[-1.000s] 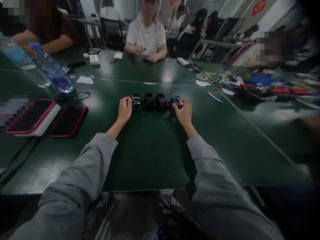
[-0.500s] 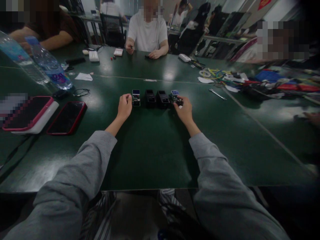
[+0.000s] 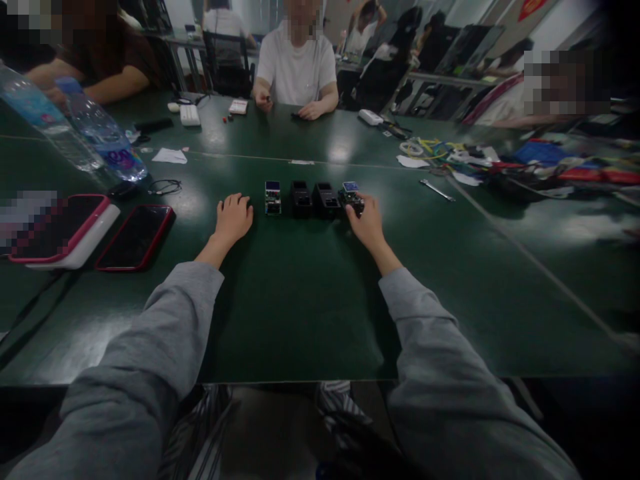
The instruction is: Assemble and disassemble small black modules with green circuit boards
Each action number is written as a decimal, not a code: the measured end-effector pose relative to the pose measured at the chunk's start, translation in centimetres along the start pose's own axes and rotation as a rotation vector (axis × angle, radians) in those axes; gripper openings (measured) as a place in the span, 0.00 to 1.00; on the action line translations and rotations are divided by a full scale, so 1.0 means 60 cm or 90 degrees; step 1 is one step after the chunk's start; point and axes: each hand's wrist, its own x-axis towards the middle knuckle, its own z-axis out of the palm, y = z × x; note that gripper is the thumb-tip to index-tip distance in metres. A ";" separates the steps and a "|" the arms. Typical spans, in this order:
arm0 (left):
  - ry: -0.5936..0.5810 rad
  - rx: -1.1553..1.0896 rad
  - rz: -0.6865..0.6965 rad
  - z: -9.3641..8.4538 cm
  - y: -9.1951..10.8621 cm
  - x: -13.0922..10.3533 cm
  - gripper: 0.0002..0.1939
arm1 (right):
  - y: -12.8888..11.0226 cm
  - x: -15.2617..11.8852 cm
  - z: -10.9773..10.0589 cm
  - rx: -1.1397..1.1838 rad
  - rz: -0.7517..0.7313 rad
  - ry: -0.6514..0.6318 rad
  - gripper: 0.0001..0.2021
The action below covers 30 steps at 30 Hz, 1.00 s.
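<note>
On the dark green table (image 3: 300,300), a row of small items lies in front of me. At its left end is a circuit board with a small screen (image 3: 273,198). Two black plastic cases (image 3: 301,199) with window cut-outs lie side by side in the middle. My left hand (image 3: 234,217) rests on the table left of the row, fingers apart, touching none of the items. At the right end my right hand (image 3: 367,217) grips a second circuit board (image 3: 351,193) between thumb and fingers; its lower right part is hidden by the hand.
To the left lie a red-edged phone (image 3: 136,238), a pink-framed tablet-like device (image 3: 60,228) and water bottles (image 3: 107,137). A wrench (image 3: 437,190) and a heap of cables (image 3: 450,157) are at the right. A person in a white shirt (image 3: 296,70) sits opposite.
My left hand has come away from the left circuit board, moving left and opening its fingers. My right hand stays at the right board, almost unmoved.
</note>
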 end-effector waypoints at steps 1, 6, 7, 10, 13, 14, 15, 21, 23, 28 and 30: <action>-0.010 0.015 0.006 0.003 -0.004 0.001 0.17 | 0.001 0.000 0.001 -0.002 0.001 -0.007 0.25; -0.053 0.135 0.023 0.005 -0.005 0.005 0.22 | 0.002 -0.002 0.003 -0.012 -0.005 -0.035 0.28; -0.063 0.160 0.019 0.003 -0.002 0.005 0.23 | 0.002 -0.002 0.002 -0.011 -0.005 -0.037 0.27; -0.088 0.221 0.011 -0.003 0.004 0.004 0.24 | 0.000 -0.003 0.001 -0.009 -0.001 -0.042 0.27; -0.093 0.249 0.010 -0.004 0.006 0.003 0.25 | -0.002 -0.004 0.000 -0.006 0.007 -0.041 0.26; -0.091 0.253 0.011 -0.004 0.006 0.003 0.25 | -0.003 -0.004 0.000 -0.004 0.009 -0.041 0.26; -0.090 0.255 0.011 -0.004 0.006 0.003 0.25 | -0.003 -0.004 0.000 -0.003 0.011 -0.041 0.27; -0.099 0.252 0.008 -0.004 0.006 0.004 0.25 | -0.003 -0.003 -0.003 -0.009 0.006 -0.054 0.28; -0.099 0.251 0.010 -0.005 0.006 0.004 0.25 | -0.002 -0.003 -0.003 -0.011 0.007 -0.055 0.28; -0.099 0.243 0.010 -0.005 0.006 0.003 0.25 | -0.002 -0.002 -0.002 -0.008 0.009 -0.054 0.27; -0.094 0.242 0.013 -0.005 0.005 0.003 0.25 | -0.002 -0.002 -0.002 -0.009 0.006 -0.053 0.26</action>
